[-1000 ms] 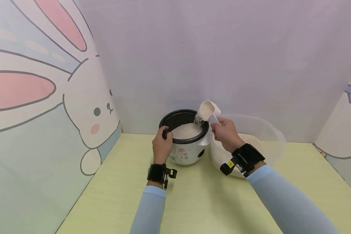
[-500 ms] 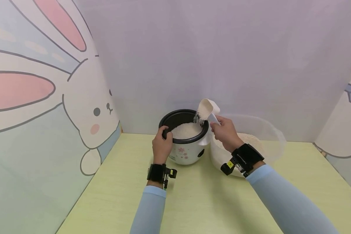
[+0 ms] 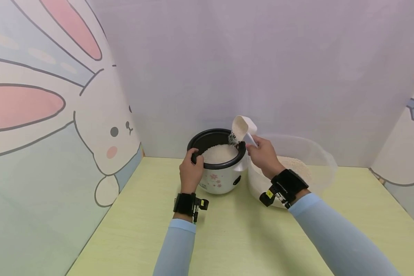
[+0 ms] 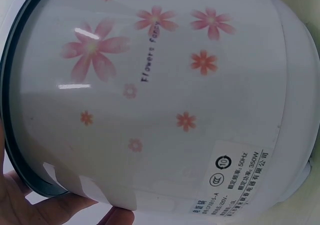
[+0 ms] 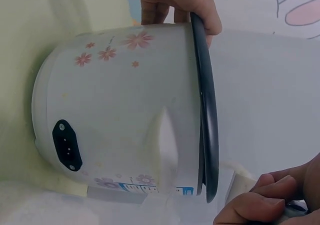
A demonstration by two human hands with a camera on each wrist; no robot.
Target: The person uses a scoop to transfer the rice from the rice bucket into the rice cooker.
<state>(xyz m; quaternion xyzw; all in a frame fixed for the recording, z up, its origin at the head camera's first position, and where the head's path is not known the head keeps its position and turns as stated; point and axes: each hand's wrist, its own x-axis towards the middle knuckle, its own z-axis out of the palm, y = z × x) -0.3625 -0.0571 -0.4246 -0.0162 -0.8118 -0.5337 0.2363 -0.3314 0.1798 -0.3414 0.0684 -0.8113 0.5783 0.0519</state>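
A white rice cooker (image 3: 218, 182) with pink flowers and a black rim stands upright on the table, white rice (image 3: 220, 154) inside. My left hand (image 3: 191, 172) grips its near left edge, thumb over the rim; in the left wrist view, that hand's fingers (image 4: 65, 207) lie against the cooker's side. My right hand (image 3: 263, 156) holds a white measuring scoop (image 3: 250, 124) by its handle. Tilted above the cooker's right rim, the scoop lets rice stream down into the pot. In the right wrist view, the right hand (image 5: 272, 197) hides most of the scoop.
A large translucent tub (image 3: 262, 193) holding more rice (image 3: 296, 166) stands right of the cooker, partly beneath my right forearm. Pale green table (image 3: 220, 237) stretches in front. A plain backdrop rises behind, with a rabbit-printed panel (image 3: 100, 115) at left.
My right hand and the scoop have shifted slightly left and up, and the scoop is tipped further. Rice keeps falling from it. The left hand and cooker stay put.
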